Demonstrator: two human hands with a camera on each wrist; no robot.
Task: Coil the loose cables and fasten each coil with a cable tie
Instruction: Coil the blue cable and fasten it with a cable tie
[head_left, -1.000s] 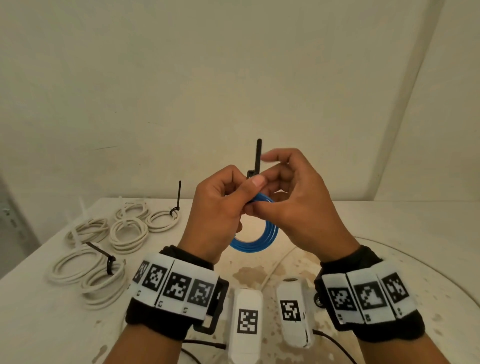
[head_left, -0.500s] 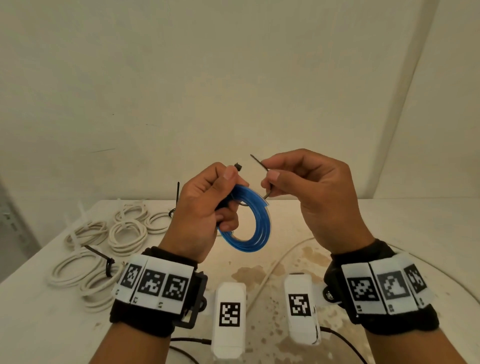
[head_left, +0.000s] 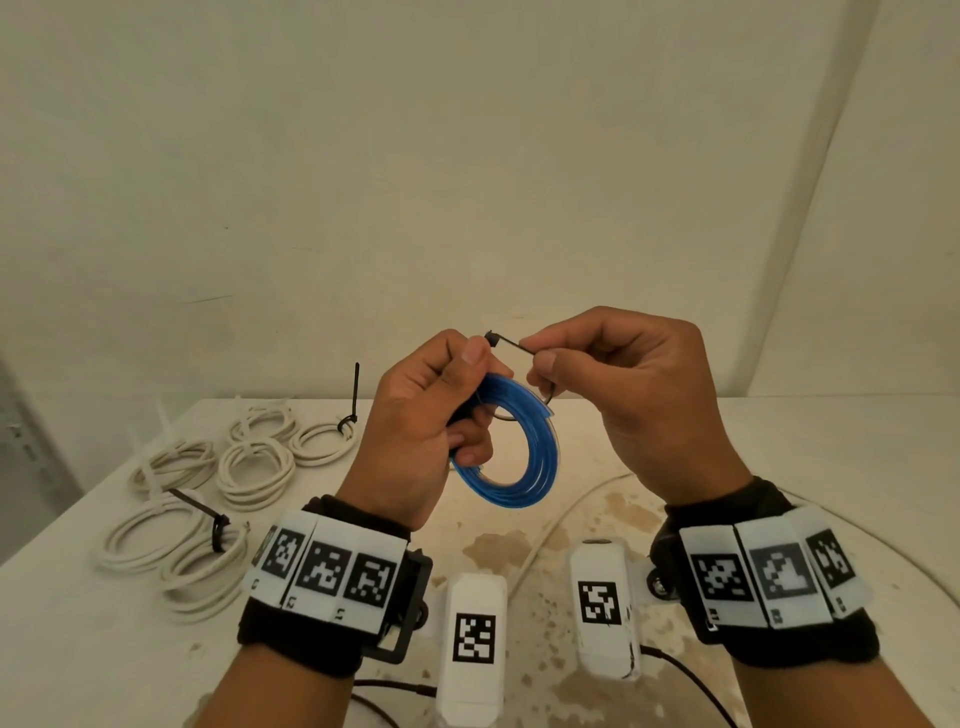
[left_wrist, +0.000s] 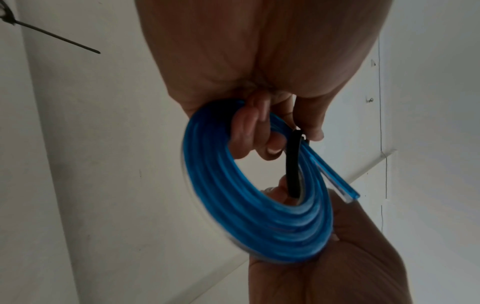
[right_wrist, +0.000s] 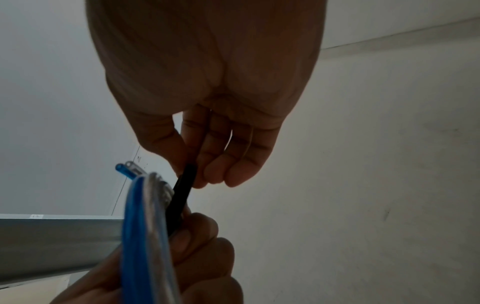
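Far left of my hands I see five white cable coils (head_left: 254, 462) lying on the counter (head_left: 831, 467), two of them bound with black ties and the rest with pale ones, all well apart from what I hold. My left hand (head_left: 415, 431) is raised above the counter with its fingers (left_wrist: 249, 131) curled through the blue cable coil (head_left: 524, 447), gripping its upper left side; the coil hangs upright with one cut end poking out. The black cable tie (head_left: 511, 344) passes round the coil, and my right hand (head_left: 623, 395) pinches the tie's strap between thumb and forefinger just right of the tie's head. A loose white cable (head_left: 550, 525) trails over the stained counter below. Both wrist views are dim, and the coil blurs.
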